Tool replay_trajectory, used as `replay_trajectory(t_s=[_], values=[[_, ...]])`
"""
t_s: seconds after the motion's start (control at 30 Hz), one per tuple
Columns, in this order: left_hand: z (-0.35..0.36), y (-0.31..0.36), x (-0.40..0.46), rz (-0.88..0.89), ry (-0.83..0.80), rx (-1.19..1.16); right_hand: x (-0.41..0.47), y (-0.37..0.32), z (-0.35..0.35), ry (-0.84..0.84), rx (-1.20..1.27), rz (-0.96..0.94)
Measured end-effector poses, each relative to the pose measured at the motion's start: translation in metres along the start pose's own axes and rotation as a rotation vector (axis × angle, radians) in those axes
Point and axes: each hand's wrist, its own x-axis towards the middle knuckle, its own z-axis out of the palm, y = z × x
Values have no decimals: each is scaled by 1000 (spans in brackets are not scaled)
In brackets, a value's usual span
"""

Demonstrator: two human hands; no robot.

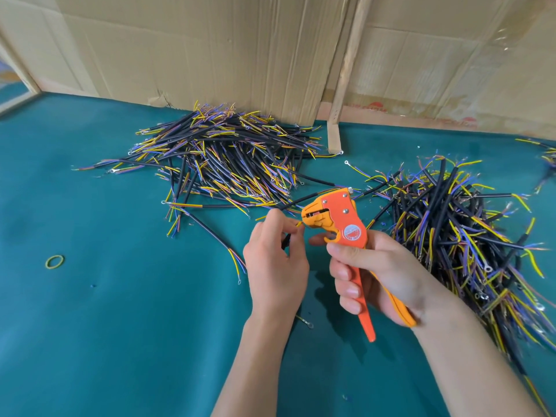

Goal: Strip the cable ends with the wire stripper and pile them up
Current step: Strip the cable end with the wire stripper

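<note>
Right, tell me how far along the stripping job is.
Done, seemingly: one heap of black multicore cables lies far left. In hand: the left hand feeds a yellow wire end into the orange wire stripper held by the right hand. Left: apparently the right-side heap.

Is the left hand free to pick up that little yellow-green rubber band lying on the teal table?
Probably not yet: the left hand pinches a black cable. The table stretch toward the yellow-green rubber band looks bare.

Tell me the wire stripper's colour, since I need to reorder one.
Orange, with yellow jaw parts and a yellow inner handle: the wire stripper, clearest in the head view.
</note>
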Motion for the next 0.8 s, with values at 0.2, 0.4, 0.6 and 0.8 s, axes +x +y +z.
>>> replay_trajectory(t_s=[0.2,0.4,0.6,0.8], values=[[-1,4,0,-29,54,-62,3,4,4,24,23,-30],[-2,4,-1,-48,63,-77,5,5,5,27,-18,-27],[-2,3,0,-32,106,-42,5,8,-5,-58,77,7],[-1,3,0,4,115,7,3,3,-16,-45,34,49]])
